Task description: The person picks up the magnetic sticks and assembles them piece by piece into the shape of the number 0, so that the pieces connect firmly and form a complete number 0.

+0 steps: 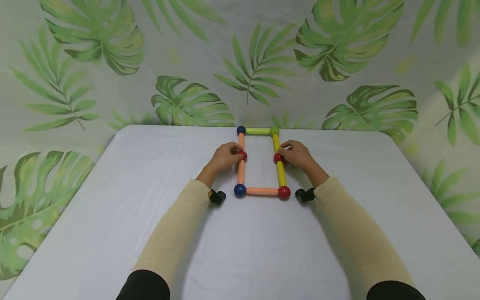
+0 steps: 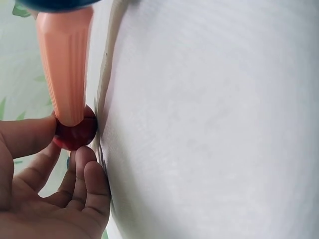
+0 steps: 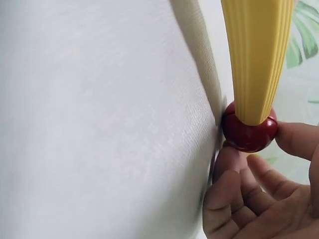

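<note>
A long rectangle of rods and balls lies flat on the table. My left hand (image 1: 224, 157) pinches the red ball (image 2: 75, 137) midway along its left side, between two orange rods (image 1: 241, 172). On the right side, my right hand (image 1: 298, 155) pinches another red ball (image 3: 249, 134) between two yellow rods (image 1: 281, 173). A near blue ball (image 1: 240, 191) and a larger red ball (image 1: 284, 192) mark the front corners, joined by an orange rod (image 1: 262, 191). At the back, a blue ball (image 1: 241, 131) and a green ball (image 1: 275, 131) are joined by a yellow-green rod (image 1: 258, 131).
A white cloth covers the table (image 1: 112, 216), whose far edge runs just behind the rectangle. Behind it hangs a leaf-patterned cloth (image 1: 270, 62). Small black wrist cameras (image 1: 217, 197) sit beside both wrists, near the front corners.
</note>
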`<state>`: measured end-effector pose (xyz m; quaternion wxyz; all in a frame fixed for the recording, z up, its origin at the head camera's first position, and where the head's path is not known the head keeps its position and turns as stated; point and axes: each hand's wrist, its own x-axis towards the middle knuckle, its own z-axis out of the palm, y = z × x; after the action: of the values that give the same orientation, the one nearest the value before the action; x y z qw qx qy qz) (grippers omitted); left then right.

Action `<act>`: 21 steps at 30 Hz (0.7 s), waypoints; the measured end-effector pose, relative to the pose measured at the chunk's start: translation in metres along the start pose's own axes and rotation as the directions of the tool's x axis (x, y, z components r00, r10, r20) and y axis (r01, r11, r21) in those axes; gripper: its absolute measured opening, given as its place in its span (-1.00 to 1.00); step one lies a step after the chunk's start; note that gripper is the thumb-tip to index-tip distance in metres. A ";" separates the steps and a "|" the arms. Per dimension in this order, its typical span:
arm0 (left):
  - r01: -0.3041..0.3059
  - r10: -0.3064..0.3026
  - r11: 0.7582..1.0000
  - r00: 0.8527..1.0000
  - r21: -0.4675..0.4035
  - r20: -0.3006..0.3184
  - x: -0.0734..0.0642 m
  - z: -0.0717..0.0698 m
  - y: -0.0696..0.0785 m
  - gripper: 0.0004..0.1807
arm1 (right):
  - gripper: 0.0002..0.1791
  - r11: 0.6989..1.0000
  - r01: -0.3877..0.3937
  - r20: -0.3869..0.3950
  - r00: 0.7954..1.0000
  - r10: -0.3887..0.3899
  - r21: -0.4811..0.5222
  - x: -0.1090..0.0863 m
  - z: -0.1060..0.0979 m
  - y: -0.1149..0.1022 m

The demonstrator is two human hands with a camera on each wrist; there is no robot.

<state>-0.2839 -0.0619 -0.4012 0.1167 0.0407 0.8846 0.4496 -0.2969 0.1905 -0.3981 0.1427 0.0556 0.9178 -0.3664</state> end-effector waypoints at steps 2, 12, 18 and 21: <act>0.005 -0.005 1.000 1.000 -0.013 -0.002 -0.002 -0.001 0.000 -0.65 | -0.44 0.999 0.027 0.025 0.999 -0.027 -0.027 -0.007 -0.003 0.003; -0.118 0.122 0.956 0.993 0.268 0.003 -0.040 -0.049 -0.005 -0.49 | -0.39 0.868 0.365 0.199 0.929 -0.313 -0.338 -0.098 -0.055 0.054; -0.173 0.216 0.864 0.976 0.473 -0.038 -0.073 -0.076 -0.007 -0.40 | -0.39 0.825 0.429 0.177 0.903 -0.391 -0.366 -0.138 -0.085 0.079; -0.177 0.247 0.813 0.968 0.555 -0.052 -0.085 -0.080 -0.010 -0.39 | -0.40 0.817 0.442 0.163 0.897 -0.411 -0.371 -0.150 -0.090 0.086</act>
<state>-0.2210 -0.1452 -0.3495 -0.0048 0.1432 0.9711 0.1907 -0.1563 0.3156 -0.3471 0.0997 -0.1954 0.9557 -0.1963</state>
